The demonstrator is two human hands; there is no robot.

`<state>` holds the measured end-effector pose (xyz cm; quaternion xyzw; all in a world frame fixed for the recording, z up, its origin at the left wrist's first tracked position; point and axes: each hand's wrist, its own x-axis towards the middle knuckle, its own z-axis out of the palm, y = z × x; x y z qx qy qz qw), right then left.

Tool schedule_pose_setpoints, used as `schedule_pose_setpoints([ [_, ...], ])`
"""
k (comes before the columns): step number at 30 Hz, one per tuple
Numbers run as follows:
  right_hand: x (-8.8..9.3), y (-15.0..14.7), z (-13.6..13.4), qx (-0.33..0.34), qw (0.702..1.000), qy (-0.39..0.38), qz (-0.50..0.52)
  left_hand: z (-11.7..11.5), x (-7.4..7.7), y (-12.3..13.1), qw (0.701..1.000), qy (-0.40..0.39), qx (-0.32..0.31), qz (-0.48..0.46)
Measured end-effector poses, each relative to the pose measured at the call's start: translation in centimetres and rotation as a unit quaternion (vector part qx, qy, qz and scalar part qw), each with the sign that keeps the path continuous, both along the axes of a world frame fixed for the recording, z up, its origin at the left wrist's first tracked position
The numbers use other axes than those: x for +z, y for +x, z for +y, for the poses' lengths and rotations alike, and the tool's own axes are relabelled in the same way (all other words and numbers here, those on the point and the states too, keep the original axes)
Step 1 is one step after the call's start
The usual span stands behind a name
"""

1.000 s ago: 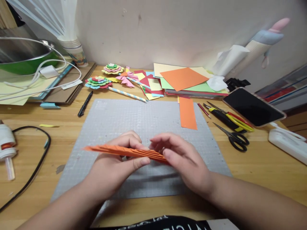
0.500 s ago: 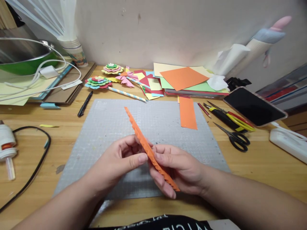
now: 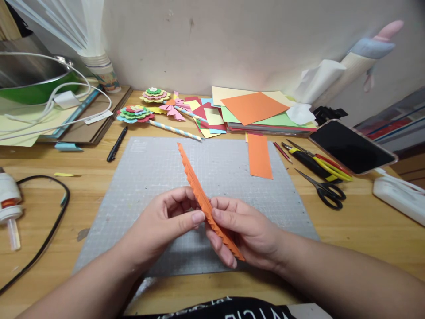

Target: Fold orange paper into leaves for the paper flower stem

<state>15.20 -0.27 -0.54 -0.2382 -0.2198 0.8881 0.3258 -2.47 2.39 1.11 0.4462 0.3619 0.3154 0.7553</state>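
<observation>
An orange folded paper strip (image 3: 195, 182) with a zigzag-cut edge stands slanted between my hands, above the grey cutting mat (image 3: 133, 212). My right hand (image 3: 247, 228) grips its lower half, thumb on the near face and fingers beneath. My left hand (image 3: 175, 217) pinches the strip around its middle, with the thumb tip at the toothed edge and the other fingertips partly hidden behind the paper. On the mat's far right part lies a flat orange paper rectangle (image 3: 260, 156).
Scissors (image 3: 327, 191), a cutter (image 3: 308, 161) and a phone (image 3: 353, 146) lie at the right. Layered paper flowers (image 3: 136, 114) and coloured paper sheets (image 3: 255, 108) sit along the wall. A black pen (image 3: 117, 144) and a glue gun (image 3: 9, 195) are at the left.
The paper strip has turned slightly more upright, its top end shifting right and its bottom end left. Both hands keep their hold.
</observation>
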Motion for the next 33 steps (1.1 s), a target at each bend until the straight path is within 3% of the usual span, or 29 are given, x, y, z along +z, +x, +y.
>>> schedule_pose_setpoints([
  [10, -0.1, -0.1, -0.2, -0.012, 1.0, 0.009, -0.013, -0.2, 0.4, 0.1, 1.0, 0.023, 0.012, 0.001],
  [22, 0.0, -0.3, -0.4, 0.029, 0.999, 0.045, 0.011, -0.2, 0.5, -0.2, 0.998, 0.005, 0.001, 0.057],
  [33, 1.0, -0.8, -1.5, -0.061, 0.96, 0.167, -0.218, -0.5, 0.0, 0.4, 0.998, 0.011, -0.008, 0.058],
])
